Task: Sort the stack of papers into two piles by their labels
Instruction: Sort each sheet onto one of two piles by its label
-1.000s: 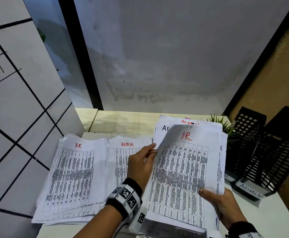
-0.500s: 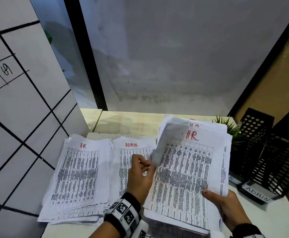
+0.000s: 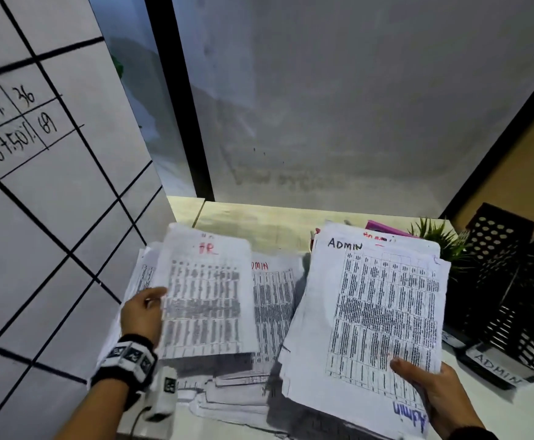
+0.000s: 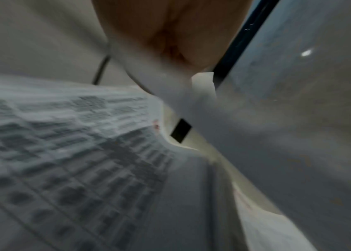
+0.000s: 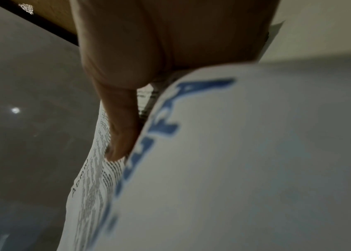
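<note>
The left hand (image 3: 143, 312) pinched the left edge of a sheet marked HR (image 3: 207, 296) between thumb and fingers and held it raised above the HR pile (image 3: 142, 274) at the left of the table (image 3: 525, 408). The sheet was blurred. In the left wrist view only the palm showed, so the finger positions there could not be told.

The right hand (image 3: 440, 398) gripped the lower right corner of the unsorted stack (image 3: 383, 312), its thumb (image 5: 121, 135) pressed flat on the top sheet, which read ADMIN, with the fingers hidden underneath. The stack was held tilted up at the right of the table.

Between the HR pile and the stack lay the ADMIN pile (image 3: 275, 300). Right of the stack stood a small green plant (image 3: 437, 236) and black mesh trays (image 3: 513, 290), one labelled ADMIN.
</note>
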Demonstrator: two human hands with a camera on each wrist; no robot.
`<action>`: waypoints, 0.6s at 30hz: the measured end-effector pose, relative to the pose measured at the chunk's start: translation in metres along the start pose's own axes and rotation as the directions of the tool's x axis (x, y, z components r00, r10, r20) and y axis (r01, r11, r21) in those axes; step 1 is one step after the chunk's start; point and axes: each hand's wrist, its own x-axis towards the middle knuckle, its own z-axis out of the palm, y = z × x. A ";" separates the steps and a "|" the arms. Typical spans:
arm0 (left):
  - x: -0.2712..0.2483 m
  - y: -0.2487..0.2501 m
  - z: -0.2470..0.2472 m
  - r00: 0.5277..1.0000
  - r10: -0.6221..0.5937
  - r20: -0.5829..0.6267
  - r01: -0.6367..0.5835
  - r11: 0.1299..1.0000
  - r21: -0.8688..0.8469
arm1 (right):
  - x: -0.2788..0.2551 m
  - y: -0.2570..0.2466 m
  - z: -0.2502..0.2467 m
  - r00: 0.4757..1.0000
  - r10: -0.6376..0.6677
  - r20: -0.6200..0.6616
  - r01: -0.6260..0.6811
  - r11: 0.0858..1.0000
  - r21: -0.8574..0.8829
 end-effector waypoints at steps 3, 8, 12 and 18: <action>0.023 -0.024 -0.018 0.998 -0.059 0.032 0.055 0.992 0.114 | 0.002 0.003 0.002 1.000 -0.008 0.009 0.008 1.000 -0.013; 0.049 -0.039 -0.020 0.983 -0.043 0.178 -0.026 0.930 0.366 | -0.003 0.001 0.008 0.997 -0.046 0.058 0.049 0.997 -0.058; 0.037 -0.014 0.003 0.988 -0.054 0.146 -0.037 0.832 0.554 | -0.004 0.002 0.006 0.994 -0.052 0.093 0.057 0.998 -0.042; -0.050 0.062 0.068 0.864 0.213 0.456 -0.225 0.974 -0.028 | -0.004 0.001 0.004 0.990 -0.066 0.121 0.074 0.995 -0.062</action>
